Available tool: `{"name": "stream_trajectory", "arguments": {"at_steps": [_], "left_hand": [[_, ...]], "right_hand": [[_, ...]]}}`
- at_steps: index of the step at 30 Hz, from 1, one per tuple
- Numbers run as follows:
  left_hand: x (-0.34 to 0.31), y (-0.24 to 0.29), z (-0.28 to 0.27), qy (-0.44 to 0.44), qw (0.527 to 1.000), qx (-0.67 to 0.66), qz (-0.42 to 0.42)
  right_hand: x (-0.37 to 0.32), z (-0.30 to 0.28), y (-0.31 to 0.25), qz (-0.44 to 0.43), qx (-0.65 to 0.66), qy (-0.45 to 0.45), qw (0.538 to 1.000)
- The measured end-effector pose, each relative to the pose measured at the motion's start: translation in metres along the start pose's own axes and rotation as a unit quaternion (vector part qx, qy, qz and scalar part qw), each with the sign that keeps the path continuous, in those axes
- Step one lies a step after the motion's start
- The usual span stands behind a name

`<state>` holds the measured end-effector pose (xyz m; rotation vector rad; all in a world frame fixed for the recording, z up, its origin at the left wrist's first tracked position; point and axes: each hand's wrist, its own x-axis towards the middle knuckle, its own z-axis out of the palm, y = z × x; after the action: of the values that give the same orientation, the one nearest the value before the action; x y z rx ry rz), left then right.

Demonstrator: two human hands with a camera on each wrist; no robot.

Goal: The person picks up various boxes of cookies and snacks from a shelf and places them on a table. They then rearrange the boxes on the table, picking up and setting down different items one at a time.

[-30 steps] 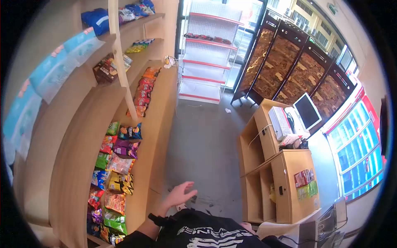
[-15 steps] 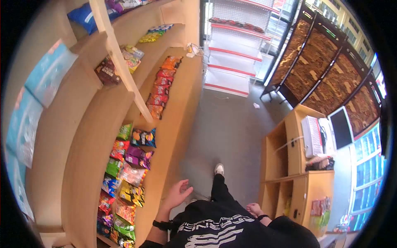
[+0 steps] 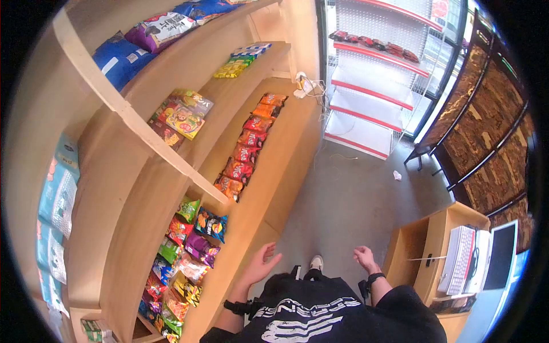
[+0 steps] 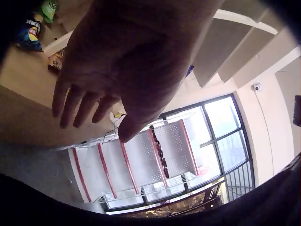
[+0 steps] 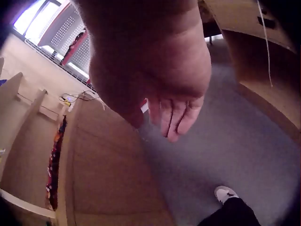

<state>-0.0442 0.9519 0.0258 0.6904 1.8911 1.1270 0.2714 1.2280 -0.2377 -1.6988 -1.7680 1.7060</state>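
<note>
My left hand (image 3: 260,266) hangs beside the front edge of the wooden shelf (image 3: 260,226), holding nothing. Its fingers are relaxed, with the thumb apart, as the left wrist view also shows. Closest to it on that shelf are several chip bags, among them a purple bag (image 3: 202,248), a dark blue bag (image 3: 211,224) and a yellow-and-black bag (image 3: 187,290). On the other side of the body, my right hand (image 3: 365,258) is over the floor near the wooden counter (image 3: 416,240). Its fingers curl loosely around nothing in the right wrist view.
Farther along the shelf lies a row of red and orange snack bags (image 3: 246,154). A slanting wooden post (image 3: 140,127) crosses in front. Ahead stand a white rack (image 3: 366,114) with red edges and a folding screen (image 3: 486,126). A keyboard (image 3: 457,260) and monitor (image 3: 501,254) sit on the counter.
The view has swung left and moved forward, bringing the shelves nearer. My right hand, hidden at first, has come up into sight on the right. The left hand stays beside the shelf.
</note>
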Motion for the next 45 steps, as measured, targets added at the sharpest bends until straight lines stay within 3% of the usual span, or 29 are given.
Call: {"name": "stream_trajectory", "arguments": {"at_steps": [3,6,7,8,9,11,12,13,15,17,18,20,21,23,24,26,27,29,33,35,40,43,45], "left_hand": [[0.025,0.014,0.010,-0.001,1.000,-0.005,0.005],[0.051,0.032,0.007,0.015,1.000,-0.006,0.017],[0.059,0.038,0.004,0.039,0.999,0.002,0.023],[0.068,0.044,-0.001,0.063,0.998,0.009,0.028],[0.080,0.050,-0.007,0.069,0.997,0.003,0.028],[0.108,0.063,-0.023,0.139,0.988,0.012,0.072],[0.124,0.067,-0.032,0.167,0.981,0.010,0.102],[0.143,0.072,-0.043,0.196,0.972,0.007,0.132],[0.184,0.079,-0.070,0.273,0.944,0.041,0.183],[0.216,0.108,-0.098,0.369,0.903,0.026,0.217],[0.232,0.119,-0.113,0.381,0.897,0.009,0.223],[0.254,0.134,-0.140,0.517,0.830,0.067,0.200],[0.262,0.141,-0.153,0.524,0.828,0.058,0.193],[0.277,0.154,-0.179,0.634,0.721,0.156,0.234],[0.284,0.157,-0.192,0.637,0.720,0.154,0.228],[0.293,0.159,-0.212,0.705,0.653,0.202,0.191],[0.295,0.158,-0.216,0.710,0.648,0.205,0.183],[0.302,0.153,-0.226,0.747,0.601,0.272,0.082],[0.303,0.159,-0.231,0.706,0.618,0.345,-0.006],[0.309,0.150,-0.231,0.721,0.624,0.299,-0.034],[0.316,0.147,-0.233,0.728,0.608,0.296,-0.117],[0.317,0.149,-0.233,0.724,0.594,0.309,-0.165],[0.319,0.148,-0.234,0.731,0.586,0.301,-0.179]], "right_hand": [[0.022,-0.009,0.001,-0.016,0.010,-0.008,1.000],[0.018,-0.020,0.014,0.036,-0.006,-0.090,0.995],[0.015,-0.019,0.020,0.083,-0.039,-0.084,0.992],[0.019,-0.024,0.043,0.095,-0.051,-0.138,0.985],[0.022,-0.025,0.063,0.166,-0.020,-0.142,0.976],[0.017,-0.029,0.066,0.224,-0.045,-0.140,0.963],[0.028,-0.033,0.098,0.204,0.037,-0.139,0.968],[0.006,-0.040,0.020,0.185,-0.116,-0.116,0.969],[0.023,-0.045,0.003,0.183,-0.117,-0.086,0.972],[0.095,-0.066,0.039,0.117,-0.232,-0.173,0.950],[0.119,-0.075,0.015,0.104,-0.248,-0.163,0.949],[0.134,-0.067,-0.051,0.006,-0.186,-0.090,0.978],[0.149,-0.064,-0.096,-0.010,-0.139,-0.120,0.983],[0.198,-0.053,-0.180,-0.021,-0.078,-0.223,0.971],[0.187,-0.031,-0.255,-0.045,-0.067,-0.148,0.986],[0.207,-0.004,-0.354,-0.146,-0.063,-0.175,0.972],[0.209,0.012,-0.404,-0.188,-0.047,-0.199,0.961],[0.185,0.051,-0.507,-0.203,0.049,-0.278,0.937],[0.174,0.124,-0.636,-0.264,0.058,-0.491,0.828],[0.157,0.163,-0.697,-0.351,0.011,-0.559,0.751],[0.160,0.285,-0.790,-0.398,-0.019,-0.597,0.696],[0.170,0.366,-0.823,-0.376,-0.006,-0.605,0.702],[0.176,0.408,-0.832,-0.324,-0.074,-0.560,0.759]]}}
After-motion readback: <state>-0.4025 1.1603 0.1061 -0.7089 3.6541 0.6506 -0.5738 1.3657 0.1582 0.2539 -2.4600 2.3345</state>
